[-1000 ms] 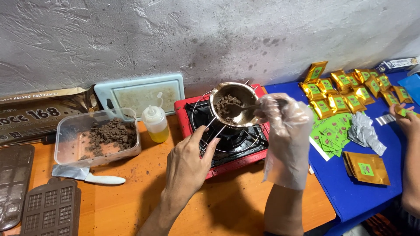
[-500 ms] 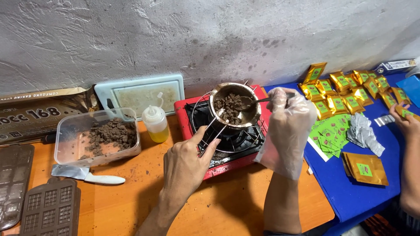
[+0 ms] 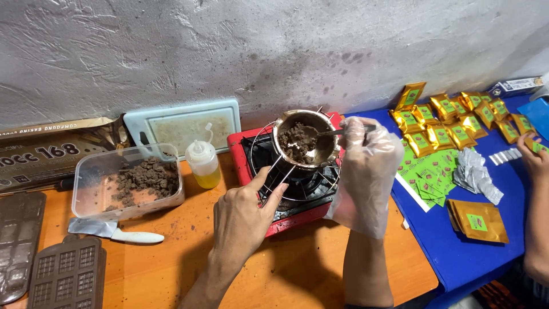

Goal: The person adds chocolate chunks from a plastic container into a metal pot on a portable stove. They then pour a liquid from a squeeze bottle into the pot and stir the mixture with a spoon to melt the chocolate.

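Left hand (image 3: 243, 214) gripping handle of small metal pot (image 3: 303, 140) over red stove (image 3: 286, 171); gloved right hand (image 3: 366, 171) (plastic, loose) pinching spoon (image 3: 329, 133) resting in brown chunks (image 3: 297, 143).

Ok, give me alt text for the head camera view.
A bare left hand steadies a small metal pot of brown chunks on a red portable stove, while the plastic-gloved right hand stirs it with a spoon.
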